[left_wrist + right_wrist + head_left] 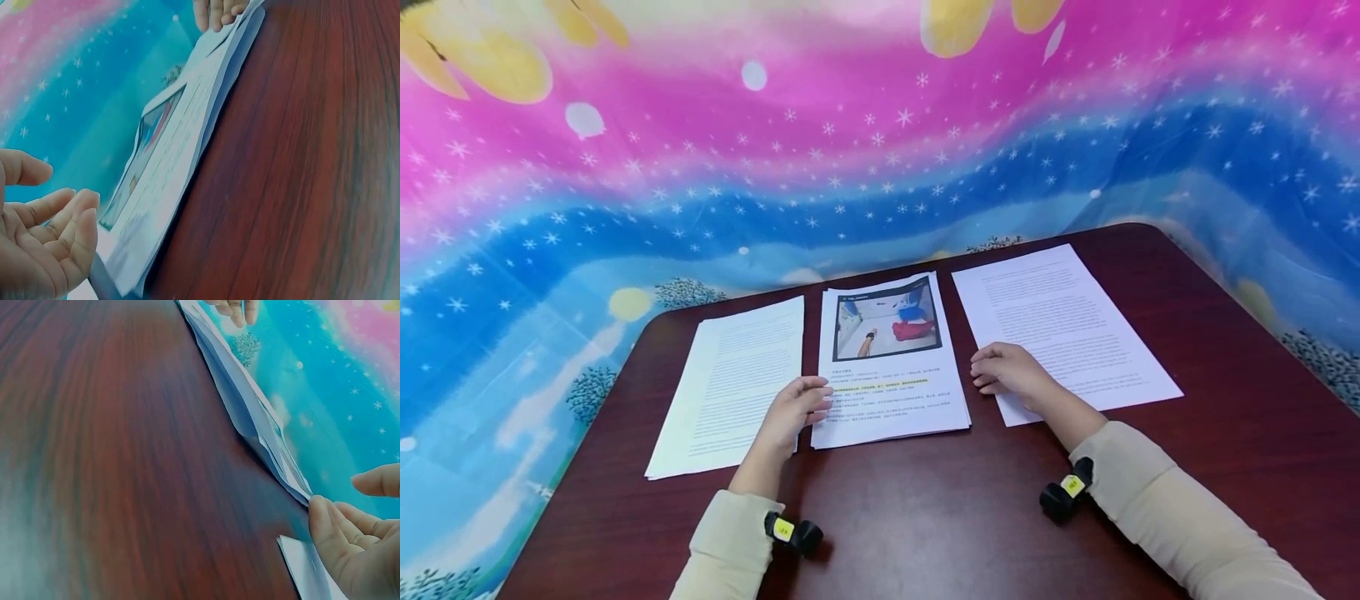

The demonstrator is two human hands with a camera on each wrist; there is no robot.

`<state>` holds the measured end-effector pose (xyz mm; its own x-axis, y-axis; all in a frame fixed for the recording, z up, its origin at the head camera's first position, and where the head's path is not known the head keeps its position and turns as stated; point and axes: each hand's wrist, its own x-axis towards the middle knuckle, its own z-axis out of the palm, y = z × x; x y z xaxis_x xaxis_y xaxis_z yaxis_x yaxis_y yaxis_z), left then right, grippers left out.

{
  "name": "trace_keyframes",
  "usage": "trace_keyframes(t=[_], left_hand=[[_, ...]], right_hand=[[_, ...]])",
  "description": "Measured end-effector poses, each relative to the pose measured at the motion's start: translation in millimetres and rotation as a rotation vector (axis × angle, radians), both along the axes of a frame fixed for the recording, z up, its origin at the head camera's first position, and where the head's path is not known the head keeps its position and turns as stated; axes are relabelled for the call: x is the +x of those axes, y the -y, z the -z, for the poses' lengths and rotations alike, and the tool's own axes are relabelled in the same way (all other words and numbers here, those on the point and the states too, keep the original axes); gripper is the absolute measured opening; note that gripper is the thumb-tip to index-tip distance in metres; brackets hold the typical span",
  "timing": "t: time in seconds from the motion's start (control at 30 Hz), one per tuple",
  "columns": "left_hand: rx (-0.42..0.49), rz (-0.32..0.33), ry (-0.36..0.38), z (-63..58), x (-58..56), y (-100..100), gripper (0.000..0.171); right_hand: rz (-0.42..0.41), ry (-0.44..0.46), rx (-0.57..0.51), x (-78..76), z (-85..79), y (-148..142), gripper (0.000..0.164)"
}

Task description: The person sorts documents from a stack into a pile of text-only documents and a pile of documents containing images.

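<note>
Three sets of printed paper lie side by side on the table. The middle stack (887, 400) has a dark-framed picture and a yellow-highlighted line on its top page. My left hand (793, 414) hovers by its left edge, over the gap beside the left stack (730, 383); the fingers are loosely bent with nothing between them (50, 237). My right hand (1011, 377) is above the near-left part of the right-hand pages (1060, 325), fingers relaxed, thumb apart, holding nothing. Whether its fingertips touch paper cannot be told.
The dark red-brown wooden table (925, 517) has rounded far corners. Behind it hangs a pink and blue backdrop cloth (865, 167) with stars. A black strap device with a yellow label sits on each wrist, over the beige sleeves (1180, 500).
</note>
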<state>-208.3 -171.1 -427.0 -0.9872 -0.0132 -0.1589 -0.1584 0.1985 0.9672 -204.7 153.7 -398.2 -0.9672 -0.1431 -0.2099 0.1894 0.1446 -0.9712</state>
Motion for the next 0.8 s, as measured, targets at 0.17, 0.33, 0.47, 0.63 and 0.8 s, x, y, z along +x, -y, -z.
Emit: trace_keyframes(t=[0.17, 0.33, 0.47, 0.63, 0.8], left_hand=[[0.015, 0.046, -0.003, 3.1, -3.6, -12.3, 0.026], [0.011, 0.109, -0.020, -15.2, 4.2, -32.1, 0.033], [0.020, 0.157, -0.017, -35.7, 11.9, -51.4, 0.034], [0.054, 0.221, 0.007, -47.9, 14.8, -70.8, 0.033], [0.095, 0.285, 0.000, -51.4, 13.0, -87.0, 0.035]], right_hand=[[0.020, -0.013, 0.004, 3.1, -1.2, -11.9, 0.032], [0.035, -0.018, 0.009, 7.1, -6.8, -21.5, 0.035], [0.039, -0.025, -0.001, 9.1, -6.1, -29.8, 0.038], [0.020, -0.091, -0.093, 11.0, -0.6, -43.2, 0.039], [0.035, -0.107, -0.098, 12.7, 0.5, -52.1, 0.045]])
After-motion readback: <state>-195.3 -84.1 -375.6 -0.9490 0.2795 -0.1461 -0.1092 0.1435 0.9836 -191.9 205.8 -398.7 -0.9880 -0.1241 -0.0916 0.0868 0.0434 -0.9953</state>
